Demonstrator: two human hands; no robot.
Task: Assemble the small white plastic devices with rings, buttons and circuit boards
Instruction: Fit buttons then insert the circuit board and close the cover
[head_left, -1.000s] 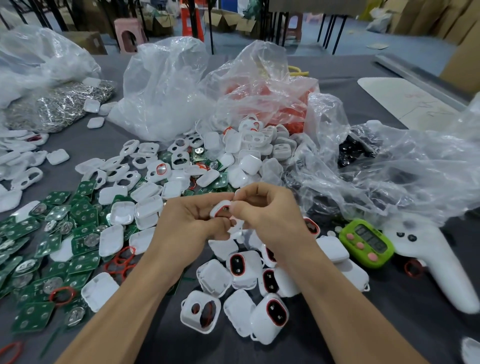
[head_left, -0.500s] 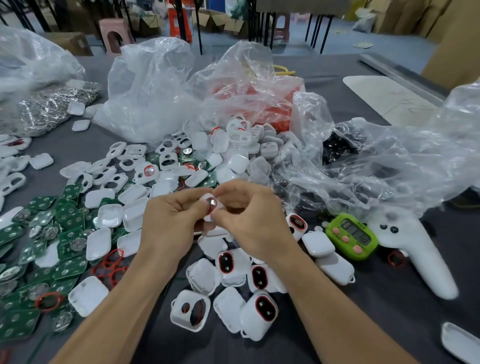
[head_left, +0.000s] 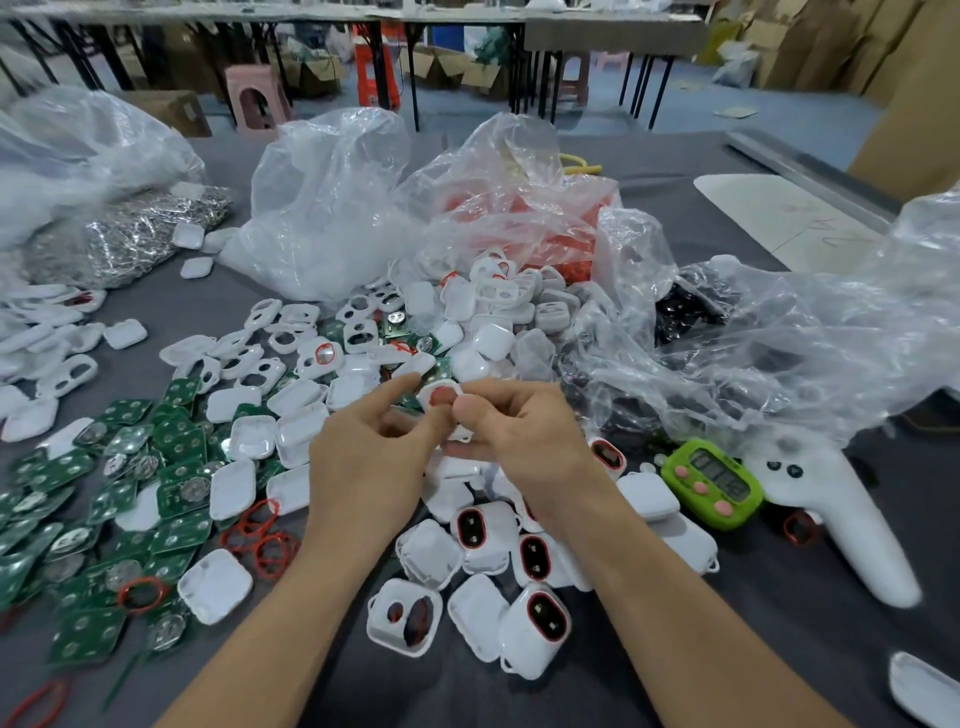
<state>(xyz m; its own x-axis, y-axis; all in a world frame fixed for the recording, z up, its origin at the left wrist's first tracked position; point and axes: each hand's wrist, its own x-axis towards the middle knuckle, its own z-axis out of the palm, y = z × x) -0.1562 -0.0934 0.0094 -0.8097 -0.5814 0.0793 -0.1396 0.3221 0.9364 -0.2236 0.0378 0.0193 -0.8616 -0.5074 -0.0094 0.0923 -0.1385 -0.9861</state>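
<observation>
both hands up over the desk (head_left: 779, 649), and between them a white shell (head_left: 441, 397) with a red ring showing. right hand (head_left: 524, 447) has its fingers clamped on the shell's right side; left hand (head_left: 363, 462) meets it from the left, thumb and forefinger parted at its edge. finished shells (head_left: 488, 535) lie just below, green boards (head_left: 182, 491) off left, a green timer (head_left: 714, 483) off right.
</observation>
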